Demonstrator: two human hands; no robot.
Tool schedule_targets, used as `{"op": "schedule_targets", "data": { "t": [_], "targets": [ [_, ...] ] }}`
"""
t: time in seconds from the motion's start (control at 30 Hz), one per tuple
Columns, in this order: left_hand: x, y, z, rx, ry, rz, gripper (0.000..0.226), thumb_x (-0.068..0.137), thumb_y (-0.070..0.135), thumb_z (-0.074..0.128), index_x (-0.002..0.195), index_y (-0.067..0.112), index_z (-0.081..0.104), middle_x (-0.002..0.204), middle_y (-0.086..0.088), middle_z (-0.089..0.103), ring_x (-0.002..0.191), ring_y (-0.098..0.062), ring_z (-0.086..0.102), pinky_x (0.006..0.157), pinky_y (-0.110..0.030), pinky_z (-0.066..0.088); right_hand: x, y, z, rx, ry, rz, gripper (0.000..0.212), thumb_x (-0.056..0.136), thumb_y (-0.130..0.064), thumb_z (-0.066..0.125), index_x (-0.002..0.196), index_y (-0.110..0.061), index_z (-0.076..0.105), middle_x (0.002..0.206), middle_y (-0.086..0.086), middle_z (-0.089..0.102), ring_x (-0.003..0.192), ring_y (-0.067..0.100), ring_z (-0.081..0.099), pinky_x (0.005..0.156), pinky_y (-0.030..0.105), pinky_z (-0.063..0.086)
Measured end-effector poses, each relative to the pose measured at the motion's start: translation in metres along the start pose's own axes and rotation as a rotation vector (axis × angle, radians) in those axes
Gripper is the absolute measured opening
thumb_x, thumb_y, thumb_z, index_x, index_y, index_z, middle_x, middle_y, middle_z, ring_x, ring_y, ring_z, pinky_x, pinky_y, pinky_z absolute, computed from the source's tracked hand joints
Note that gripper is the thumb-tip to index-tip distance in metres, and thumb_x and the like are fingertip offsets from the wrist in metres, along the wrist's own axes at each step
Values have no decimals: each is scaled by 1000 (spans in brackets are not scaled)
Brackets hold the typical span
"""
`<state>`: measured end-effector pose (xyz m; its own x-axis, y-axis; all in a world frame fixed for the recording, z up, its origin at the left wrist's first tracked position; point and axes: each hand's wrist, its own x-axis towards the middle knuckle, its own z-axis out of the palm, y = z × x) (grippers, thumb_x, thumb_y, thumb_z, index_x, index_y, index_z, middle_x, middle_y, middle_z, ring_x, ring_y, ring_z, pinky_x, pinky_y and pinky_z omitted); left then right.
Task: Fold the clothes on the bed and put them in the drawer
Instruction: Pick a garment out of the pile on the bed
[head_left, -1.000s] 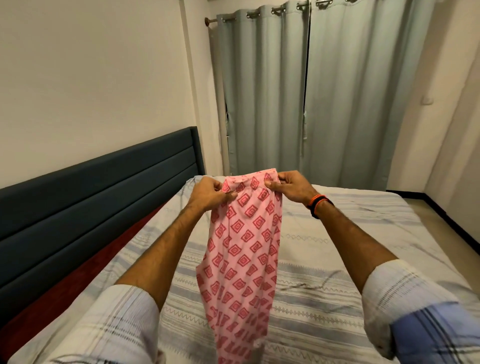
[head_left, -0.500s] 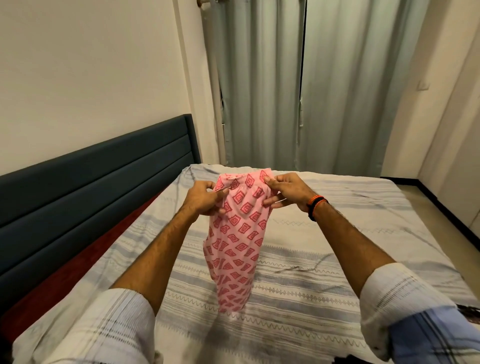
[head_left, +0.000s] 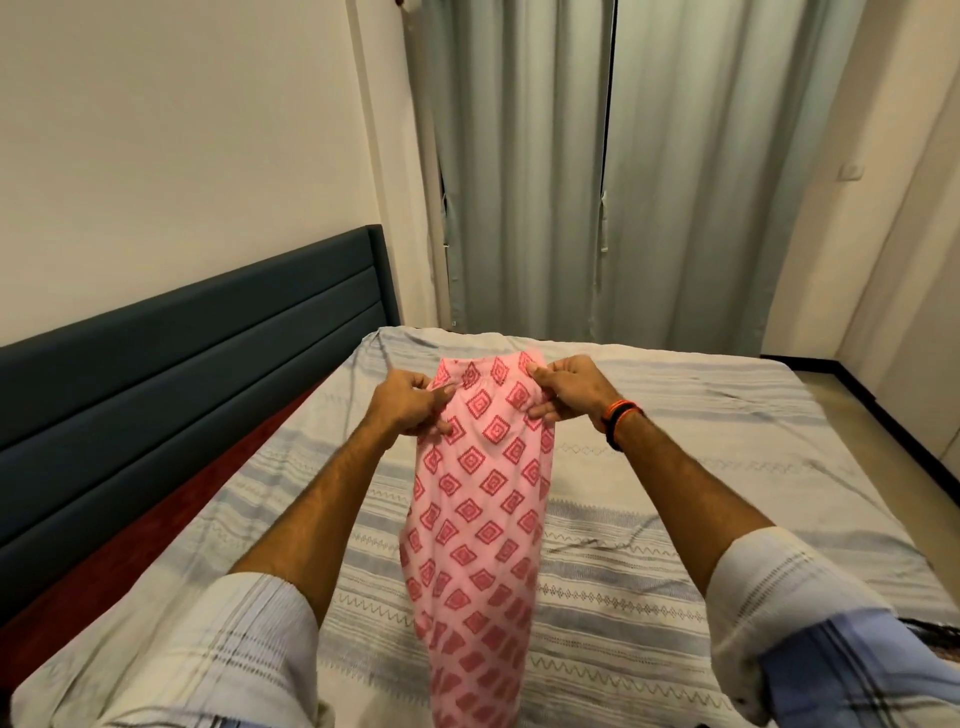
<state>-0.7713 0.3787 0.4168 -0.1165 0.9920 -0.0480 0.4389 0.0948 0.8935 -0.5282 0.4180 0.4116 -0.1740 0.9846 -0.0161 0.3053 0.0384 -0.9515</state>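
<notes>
A pink garment (head_left: 478, 519) with red diamond prints hangs in the air above the bed (head_left: 675, 519). My left hand (head_left: 410, 405) pinches the left corner of its gathered top edge. My right hand (head_left: 566, 389) pinches the right corner, at about the same height. The cloth falls straight down between my forearms and its lower part is blurred, running out of the bottom of the view. No drawer is in sight.
The bed carries a grey-striped sheet. A dark blue headboard (head_left: 182, 374) runs along the left, with a red strip below it. Grey curtains (head_left: 597, 166) hang behind the bed. Bare floor (head_left: 893, 415) lies at the right.
The garment hung long, then bunched up short, and now hangs long again with its lower part swinging toward me. Both hands kept their hold on the top edge.
</notes>
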Motion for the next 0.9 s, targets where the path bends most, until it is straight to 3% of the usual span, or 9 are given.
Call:
{"op": "schedule_targets", "data": {
  "t": [0.07,0.17,0.3,0.43,0.57,0.67,0.8,0.9],
  "targets": [
    [12,-12,8,70,83,-18,35,88,40,69,86,5,67,78,-8,74,73,-24,72,68,-35,61,18,14,7,-85,60,14,48,91,-50,63,72,-6,64,80,20,74,71,32,73,71,43,61],
    [32,-17,13,97,157,-9,30,87,41,70,81,11,68,82,-6,73,80,-23,72,74,-39,61,46,22,10,-101,91,21,43,93,-46,61,62,-16,56,69,10,67,70,27,67,73,43,57],
    [51,0,10,93,220,87,24,91,42,65,83,19,63,83,1,68,81,-19,67,62,-28,54,76,13,4,-132,158,-129,47,91,-50,58,57,-19,48,63,-1,54,66,20,51,66,38,42],
    [64,18,0,83,289,232,28,93,42,62,93,14,66,89,1,68,83,-17,64,64,-25,48,76,-11,-2,-88,234,-273,37,95,-47,57,69,-21,56,74,1,61,71,17,55,70,41,47],
    [58,16,-1,38,299,345,34,91,47,62,101,15,68,94,3,70,84,-12,65,67,-21,50,65,-11,-6,-63,249,-374,67,80,-75,51,80,-9,60,77,3,61,73,16,54,68,40,47],
    [37,-5,10,30,292,382,27,91,41,64,100,16,68,91,5,70,81,-8,65,68,-22,53,47,12,-3,-47,249,-413,79,81,-77,50,83,2,57,76,14,56,73,16,49,66,43,45],
    [3,-65,35,34,216,289,14,90,32,68,89,18,67,78,4,69,71,-12,63,64,-30,52,10,78,17,-21,150,-294,58,86,-68,56,72,-11,55,73,8,47,73,18,46,72,38,43],
    [-30,-123,56,89,155,169,16,89,30,69,85,15,68,77,-2,69,70,-16,60,62,-31,49,-25,138,40,-25,105,-148,66,83,-71,59,67,-8,47,66,14,38,68,18,41,71,42,45]
  ]
}}
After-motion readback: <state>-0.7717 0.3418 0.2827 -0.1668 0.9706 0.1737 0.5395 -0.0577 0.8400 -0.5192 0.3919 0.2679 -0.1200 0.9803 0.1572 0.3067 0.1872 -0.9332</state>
